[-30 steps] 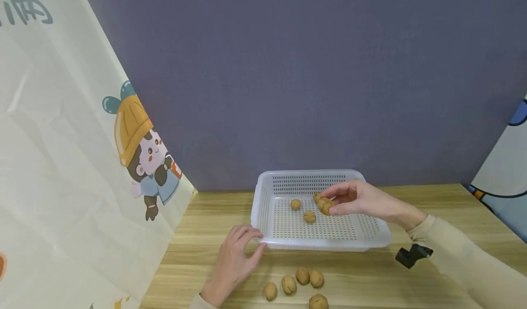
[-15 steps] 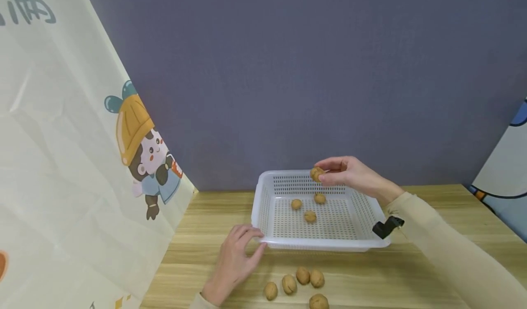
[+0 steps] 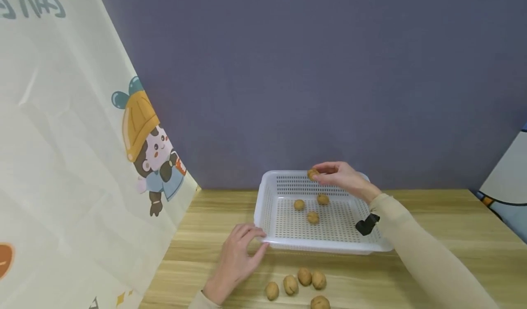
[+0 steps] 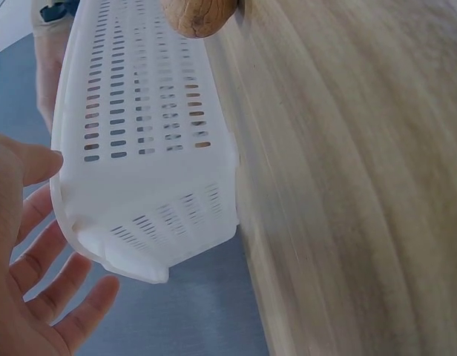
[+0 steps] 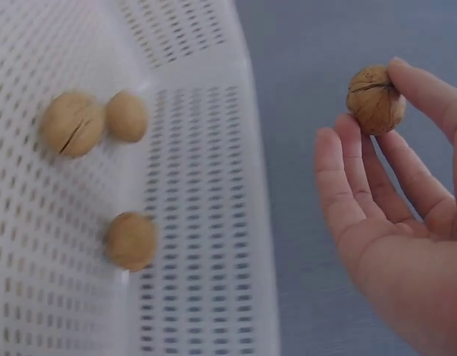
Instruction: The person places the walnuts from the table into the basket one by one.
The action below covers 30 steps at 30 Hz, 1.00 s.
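Note:
Above the far side of a white plastic basket (image 3: 329,243), my right hand (image 3: 343,177) pinches a walnut (image 5: 375,100) between thumb and fingertips. In the right wrist view the walnut is outside the rim's outline, against the dark backdrop. Inside the basket lie 3 walnuts (image 3: 313,217), apart from one another in the head view. My left hand (image 3: 239,256) is at the basket's near left corner, the thumb and fingers set about the rim; some fingertips are hidden behind it in the left wrist view.
Several walnuts (image 3: 290,285) lie on the wooden table (image 3: 222,213) in front of the basket. A dark blue-grey panel (image 3: 304,80) stands close behind it. On the left hangs a white sheet (image 3: 66,162) with a cartoon figure.
My right hand has lifted the walnut from inside the basket up and left toward its far rim. The left hand stays at the corner. The head view has shifted slightly.

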Tool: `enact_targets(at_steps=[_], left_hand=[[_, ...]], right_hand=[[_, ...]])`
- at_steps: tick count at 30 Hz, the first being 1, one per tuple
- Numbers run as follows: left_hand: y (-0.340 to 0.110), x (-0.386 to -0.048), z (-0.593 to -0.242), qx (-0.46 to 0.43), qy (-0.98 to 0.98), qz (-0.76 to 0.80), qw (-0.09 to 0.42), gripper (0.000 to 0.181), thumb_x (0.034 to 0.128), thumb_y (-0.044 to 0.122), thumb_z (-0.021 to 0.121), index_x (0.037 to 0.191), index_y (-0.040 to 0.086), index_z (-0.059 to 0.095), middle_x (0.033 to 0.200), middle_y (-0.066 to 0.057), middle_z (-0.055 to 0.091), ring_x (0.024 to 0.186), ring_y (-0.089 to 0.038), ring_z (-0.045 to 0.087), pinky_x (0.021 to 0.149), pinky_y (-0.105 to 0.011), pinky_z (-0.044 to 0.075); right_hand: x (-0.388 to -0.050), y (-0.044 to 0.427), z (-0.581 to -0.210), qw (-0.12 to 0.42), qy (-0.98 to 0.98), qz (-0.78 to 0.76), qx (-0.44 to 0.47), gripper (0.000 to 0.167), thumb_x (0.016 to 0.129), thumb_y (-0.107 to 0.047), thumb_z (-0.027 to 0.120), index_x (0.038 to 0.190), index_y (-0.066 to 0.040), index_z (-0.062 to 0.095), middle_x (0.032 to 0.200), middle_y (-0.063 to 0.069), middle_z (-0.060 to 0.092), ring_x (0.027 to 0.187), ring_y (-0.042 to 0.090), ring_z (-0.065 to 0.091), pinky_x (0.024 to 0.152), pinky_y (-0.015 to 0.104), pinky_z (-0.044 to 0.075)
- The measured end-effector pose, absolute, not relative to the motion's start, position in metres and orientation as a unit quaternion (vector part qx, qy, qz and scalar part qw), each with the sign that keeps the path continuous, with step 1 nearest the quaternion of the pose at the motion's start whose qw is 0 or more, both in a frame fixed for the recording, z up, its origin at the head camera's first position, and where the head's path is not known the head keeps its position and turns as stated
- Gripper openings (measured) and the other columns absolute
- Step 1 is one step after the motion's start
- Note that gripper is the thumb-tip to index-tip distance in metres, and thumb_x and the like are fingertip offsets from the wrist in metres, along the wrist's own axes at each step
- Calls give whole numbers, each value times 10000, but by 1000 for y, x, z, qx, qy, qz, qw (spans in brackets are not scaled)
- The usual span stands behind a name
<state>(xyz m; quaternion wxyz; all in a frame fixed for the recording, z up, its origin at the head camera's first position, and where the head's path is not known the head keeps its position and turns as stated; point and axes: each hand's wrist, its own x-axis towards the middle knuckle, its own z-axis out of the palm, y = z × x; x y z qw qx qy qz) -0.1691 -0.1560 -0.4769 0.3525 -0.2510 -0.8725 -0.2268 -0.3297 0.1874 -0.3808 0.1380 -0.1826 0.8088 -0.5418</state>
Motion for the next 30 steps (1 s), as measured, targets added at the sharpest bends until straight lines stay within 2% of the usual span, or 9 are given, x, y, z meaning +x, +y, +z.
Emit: enact_targets(at_steps=[3,6,10,13,17,19,25,30], left_hand=[[-155,-169,-475,-253,-874,-226,349,266,778,251,919,985,201,761,1051,69,749,1062,-149,692,921,-346,633],[-155,-169,-475,-253,-875,-222,347,274,773,256,925,987,208,761,1051,74,749,1054,-145,692,910,-339,635],[-154,-169,-476,-252,-877,-219,345,277,772,259,927,990,212,763,1054,74,754,1052,-143,694,906,-334,637],[-154,-169,-477,-253,-877,-221,345,275,774,254,925,991,207,764,1053,72,755,1051,-141,694,907,-333,635],[-155,-167,-476,-251,-877,-218,347,271,771,251,922,987,207,763,1044,74,754,1037,-135,692,896,-328,633],[-155,-167,-476,-251,-877,-218,347,269,772,252,920,986,210,762,1041,79,753,1034,-134,692,891,-324,632],[-155,-168,-478,-255,-872,-215,358,276,759,250,926,977,206,762,1042,78,753,1026,-133,691,882,-319,631],[-155,-170,-478,-259,-868,-214,365,270,760,240,923,974,199,763,1040,77,753,1022,-132,691,879,-316,628]], right_hand=[[-334,188,-396,135,809,-540,-187,658,989,-382,761,1526,-69,545,1527,182,590,1391,379,575,1186,625,464],[-338,188,-411,143,815,-527,-195,644,991,-380,758,1513,-58,560,1511,185,601,1385,372,576,1177,631,466],[-342,189,-430,153,836,-490,-191,599,978,-393,767,1462,-75,614,1455,152,648,1345,347,605,1117,583,526],[-343,188,-439,160,845,-473,-192,571,965,-352,783,1425,-45,641,1395,152,689,1272,332,655,1051,536,580],[-344,185,-445,177,839,-475,-198,549,958,-289,796,1405,-5,650,1363,178,708,1184,356,711,994,535,621],[-344,182,-448,185,840,-472,-194,529,957,-271,800,1390,-1,658,1361,190,707,1178,354,715,971,533,631],[-347,178,-459,188,853,-454,-173,522,926,-280,836,1353,-25,680,1381,192,694,1185,277,705,893,432,652],[-347,176,-460,191,861,-440,-170,479,936,-229,823,1331,2,682,1319,187,722,1100,243,723,849,414,649]])
